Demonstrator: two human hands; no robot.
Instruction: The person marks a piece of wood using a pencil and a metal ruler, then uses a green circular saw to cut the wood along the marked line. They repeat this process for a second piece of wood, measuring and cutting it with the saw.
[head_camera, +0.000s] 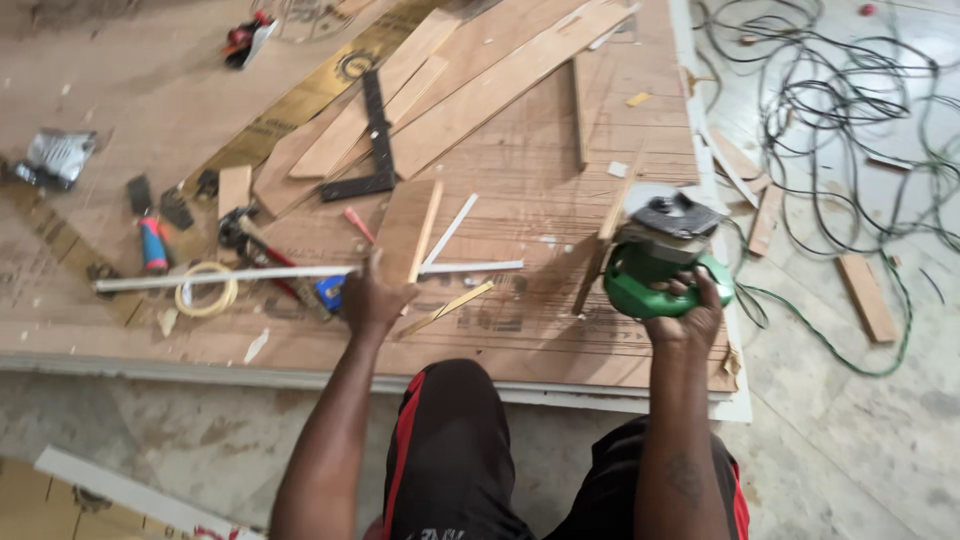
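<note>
Hands first, seen from the head camera. The right hand (688, 318) is wrapped tight around a green power tool (660, 262), which sits on the right side of the big wooden board (560, 330), close to its edge. The tool has a grey and black top. A green cable (850, 360) runs from it across the floor (860, 440).

The left hand (372, 298) is partly curled and presses down on a small flat wood piece (402, 228) near the middle of the board. I cannot tell if it grips the piece or only holds it flat. A long white strip (250, 274) lies right beside this hand, and one thin wood stick (448, 308) lies just to its right.

The board lies low on a grey floor with dust on it. Many dark wires (820, 100) curl on the floor to the right.

On the board I count one black metal square (375, 150), one roll of tape (205, 290) and one blue and red tool (152, 245). Several long wood planks (480, 95) lie at the far side.
</note>
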